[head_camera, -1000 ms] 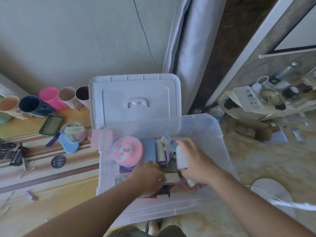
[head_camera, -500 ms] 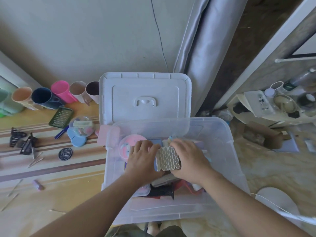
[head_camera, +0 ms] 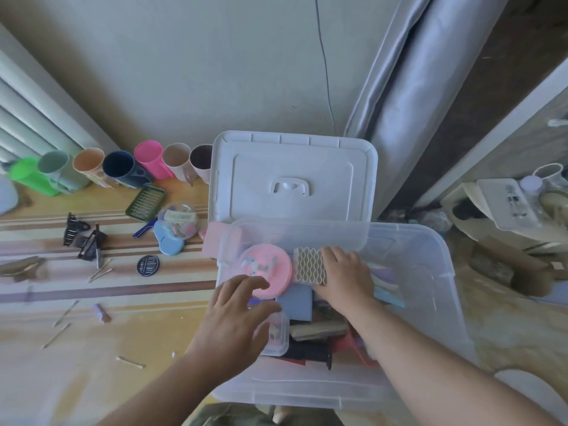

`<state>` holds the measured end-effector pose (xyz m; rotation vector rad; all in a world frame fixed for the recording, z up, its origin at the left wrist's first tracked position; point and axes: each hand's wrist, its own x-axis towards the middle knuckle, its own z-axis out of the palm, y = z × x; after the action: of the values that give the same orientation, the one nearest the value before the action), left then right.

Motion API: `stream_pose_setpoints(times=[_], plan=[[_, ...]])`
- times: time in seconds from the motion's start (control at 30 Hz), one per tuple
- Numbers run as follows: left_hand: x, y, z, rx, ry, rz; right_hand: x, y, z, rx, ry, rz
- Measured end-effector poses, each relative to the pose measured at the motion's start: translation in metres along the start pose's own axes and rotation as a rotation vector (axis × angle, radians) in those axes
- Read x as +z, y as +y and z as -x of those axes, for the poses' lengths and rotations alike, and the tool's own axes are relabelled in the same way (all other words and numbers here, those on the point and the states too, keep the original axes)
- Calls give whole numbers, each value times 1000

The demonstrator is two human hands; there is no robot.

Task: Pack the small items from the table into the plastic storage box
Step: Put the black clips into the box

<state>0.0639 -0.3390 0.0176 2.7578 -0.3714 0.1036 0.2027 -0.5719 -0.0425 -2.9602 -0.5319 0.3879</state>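
While the right hand (head_camera: 344,273) lies inside the clear plastic storage box (head_camera: 436,302), its fingers (head_camera: 333,253) rest over a white lattice-patterned item (head_camera: 309,265) and press on its right side; whether they curl round it I cannot tell. That item sits near the back of the box, just beside a round pink case (head_camera: 270,272), which lies at the back left corner. Hovering over the front left part of the box, the left hand (head_camera: 236,318) has its fingers spread and relaxed, grasping nothing, with the fingertips just over the near edge of the pink case. Below it sit a small clear lidded container (head_camera: 278,336), a blue flat pad (head_camera: 296,304), a tan block (head_camera: 319,329) and a black comb (head_camera: 310,353), all packed close together on the box floor. Leaning upright behind the box, the white lid (head_camera: 292,176) shows its moulded handle.

To the left, the wooden striped surface (head_camera: 92,333) carries more small items: a row of cups (head_camera: 147,162) lying on their sides along the wall, a green soap tray (head_camera: 146,201), a clear dome of small bits (head_camera: 179,218) touching a blue oval case (head_camera: 167,241), a black round tin (head_camera: 148,265), black hair clips (head_camera: 83,236), a small purple piece (head_camera: 101,313) and scattered thin sticks (head_camera: 61,327)
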Motion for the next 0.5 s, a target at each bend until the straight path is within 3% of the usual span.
stream_pose_setpoints(times=[0.2,0.37,0.5], plan=[[-36,-63,36,-241,154,41,-1,7,-1,-16,-30,68],[-49,-152,67,-494,172,-26,-24,-14,13,24,-70,31],[-49,-223,86,-657,61,-67,-47,-66,10,-112,215,-111]])
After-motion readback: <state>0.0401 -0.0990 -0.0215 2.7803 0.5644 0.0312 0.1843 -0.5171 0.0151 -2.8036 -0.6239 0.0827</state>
